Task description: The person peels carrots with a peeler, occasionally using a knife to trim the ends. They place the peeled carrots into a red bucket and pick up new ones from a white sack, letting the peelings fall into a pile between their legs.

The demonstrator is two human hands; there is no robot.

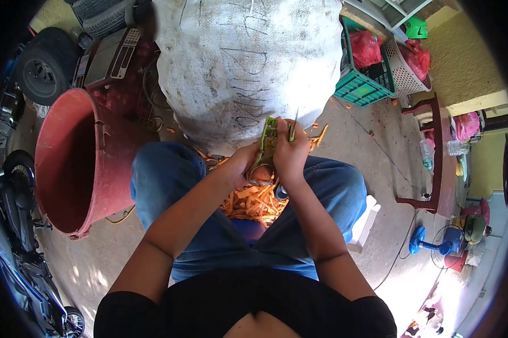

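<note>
Both of my hands meet in front of the white sack (237,73), above my knees. My left hand (245,160) is closed around the lower side of a green slotted plastic tool (269,138), which looks like a hand slicer. A rounded orange piece (262,172), carrot-like, shows at its lower end. My right hand (291,155) is closed beside it, its thumb near the tool. A thin pointed, knife-like tool (295,123) sticks up from the right fingers; its handle is mostly hidden. Below, between my legs, lies a heap of orange strips (254,205).
A large red tub (121,163) stands at my left, near a wheel (42,70) and a motorcycle (23,225). A green crate (366,84) and a white basket (400,67) are at back right. Further right are a brown wooden stand (444,158) and a blue fan (431,243).
</note>
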